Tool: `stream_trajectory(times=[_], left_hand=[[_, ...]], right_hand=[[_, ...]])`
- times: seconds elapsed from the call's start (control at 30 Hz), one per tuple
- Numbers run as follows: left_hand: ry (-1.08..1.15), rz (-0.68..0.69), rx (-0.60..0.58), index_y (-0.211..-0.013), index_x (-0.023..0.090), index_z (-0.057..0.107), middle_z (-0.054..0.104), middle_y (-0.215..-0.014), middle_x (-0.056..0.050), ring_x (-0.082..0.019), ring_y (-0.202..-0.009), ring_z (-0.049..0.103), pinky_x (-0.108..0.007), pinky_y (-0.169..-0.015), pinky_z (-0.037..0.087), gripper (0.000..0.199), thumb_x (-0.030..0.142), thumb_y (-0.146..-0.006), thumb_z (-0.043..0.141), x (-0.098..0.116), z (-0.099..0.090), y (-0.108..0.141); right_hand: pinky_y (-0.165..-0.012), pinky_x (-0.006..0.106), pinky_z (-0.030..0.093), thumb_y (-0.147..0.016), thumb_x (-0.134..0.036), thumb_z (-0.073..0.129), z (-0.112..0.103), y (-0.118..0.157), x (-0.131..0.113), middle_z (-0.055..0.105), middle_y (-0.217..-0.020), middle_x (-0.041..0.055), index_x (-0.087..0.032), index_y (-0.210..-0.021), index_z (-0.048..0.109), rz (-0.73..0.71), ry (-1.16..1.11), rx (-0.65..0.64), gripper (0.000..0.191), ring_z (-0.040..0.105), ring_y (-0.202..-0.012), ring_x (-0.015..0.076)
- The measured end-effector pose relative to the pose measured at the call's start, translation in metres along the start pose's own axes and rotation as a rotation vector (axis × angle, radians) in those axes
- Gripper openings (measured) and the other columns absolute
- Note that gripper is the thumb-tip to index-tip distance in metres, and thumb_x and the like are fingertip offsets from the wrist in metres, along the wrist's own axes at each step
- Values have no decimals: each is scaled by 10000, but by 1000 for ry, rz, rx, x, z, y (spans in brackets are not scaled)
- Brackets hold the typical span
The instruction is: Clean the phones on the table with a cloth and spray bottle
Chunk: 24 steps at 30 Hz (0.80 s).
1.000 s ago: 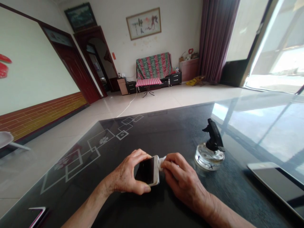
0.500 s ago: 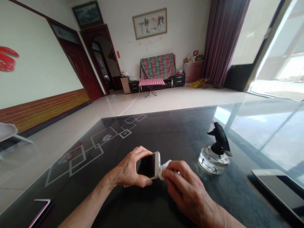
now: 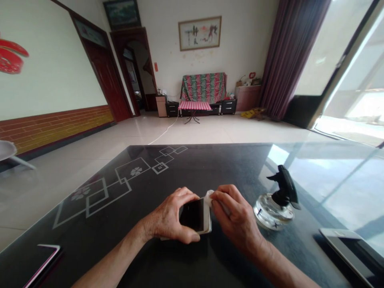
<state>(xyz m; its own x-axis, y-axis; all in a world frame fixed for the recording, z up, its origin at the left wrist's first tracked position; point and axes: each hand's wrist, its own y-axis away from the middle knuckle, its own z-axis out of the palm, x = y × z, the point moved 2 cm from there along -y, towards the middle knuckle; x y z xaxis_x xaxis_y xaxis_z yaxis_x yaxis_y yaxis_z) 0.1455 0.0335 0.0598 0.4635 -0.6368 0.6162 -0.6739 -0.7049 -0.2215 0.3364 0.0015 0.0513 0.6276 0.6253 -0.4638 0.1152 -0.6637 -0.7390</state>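
My left hand [image 3: 175, 218] grips a white-edged smartphone [image 3: 193, 216] by its long sides, fingers over the far edge and thumb along the near one. The phone's dark screen faces up, and its left end is hidden by the hand. Pinched in the fingers of my right hand [image 3: 235, 210] is a small white wad [image 3: 209, 197], perhaps tissue or cloth. It touches the phone's far right corner. To the right of that hand stands a clear round spray bottle [image 3: 274, 212] with a black trigger head.
The dark glossy table [image 3: 222, 168] carries a pale square pattern on its left. A white device with a dark screen [image 3: 354, 250] lies at the right edge, and another phone-like item [image 3: 45, 264] at the lower left. A white chair [image 3: 7, 150] stands beyond the table.
The white wad in my right hand has gone from the middle of the phone's right end to its far corner. The phone now lies flatter. The view has shifted slightly.
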Motion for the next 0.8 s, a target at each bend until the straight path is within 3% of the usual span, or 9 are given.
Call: stream_trajectory(times=[0.3, 0.63, 0.8], left_hand=[[71, -53, 90, -1036, 212, 626, 574, -1000, -19, -223, -910, 564, -336, -834, 479, 528, 206, -532, 783, -15, -15, 1], [73, -15, 26, -1078, 215, 623, 580, -1004, -30, -242, -925, 553, -354, -851, 475, 629, 227, -478, 810, 0, -3, -1], [62, -12, 34, -1089, 220, 617, 580, -1015, -28, -244, -940, 556, -358, -869, 469, 619, 243, -498, 798, -6, -5, 0]], right_hand=[[-667, 246, 496, -876, -113, 491, 3, 8, -31, 533, -883, 46, -200, -934, 601, -43, -157, -38, 152, 571, -758, 137], [-637, 248, 490, -881, -202, 535, 2, -4, -5, 553, -839, 35, -206, -859, 627, 42, -87, 73, 95, 581, -736, 142], [-653, 249, 495, -887, -185, 518, 3, 2, -10, 546, -846, 37, -200, -885, 624, 38, -149, 28, 107, 573, -737, 138]])
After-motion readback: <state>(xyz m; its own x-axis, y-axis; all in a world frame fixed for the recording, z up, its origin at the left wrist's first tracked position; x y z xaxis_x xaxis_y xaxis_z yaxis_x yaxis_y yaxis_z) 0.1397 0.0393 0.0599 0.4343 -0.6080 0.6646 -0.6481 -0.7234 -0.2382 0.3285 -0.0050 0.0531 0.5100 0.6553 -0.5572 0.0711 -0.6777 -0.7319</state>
